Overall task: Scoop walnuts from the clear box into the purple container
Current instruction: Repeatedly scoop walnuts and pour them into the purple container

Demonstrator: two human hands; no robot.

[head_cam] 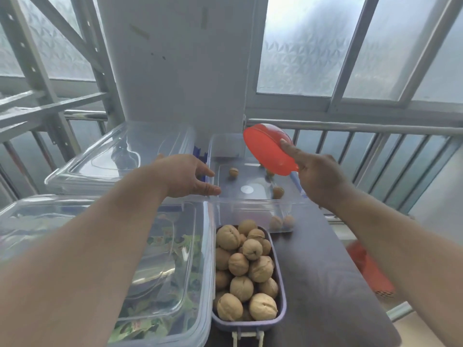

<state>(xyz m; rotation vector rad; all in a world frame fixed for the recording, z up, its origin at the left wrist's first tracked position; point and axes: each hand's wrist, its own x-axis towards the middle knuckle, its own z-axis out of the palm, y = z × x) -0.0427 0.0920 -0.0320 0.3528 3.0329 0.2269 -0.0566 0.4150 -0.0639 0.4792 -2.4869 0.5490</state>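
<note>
The left hand (190, 176), fingers loosely spread, steadies the clear box (253, 196) (few walnuts (278, 192) remain) while the right hand (318, 176) grips the red scoop (268, 151), tilted above it; the purple container (281, 291) sits heaped just in front.

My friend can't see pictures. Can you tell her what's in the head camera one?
A person's right hand holds a red scoop tilted over a nearly empty clear box, while the left hand rests open on the box's left edge. In front, a purple container is piled with walnuts.
</note>
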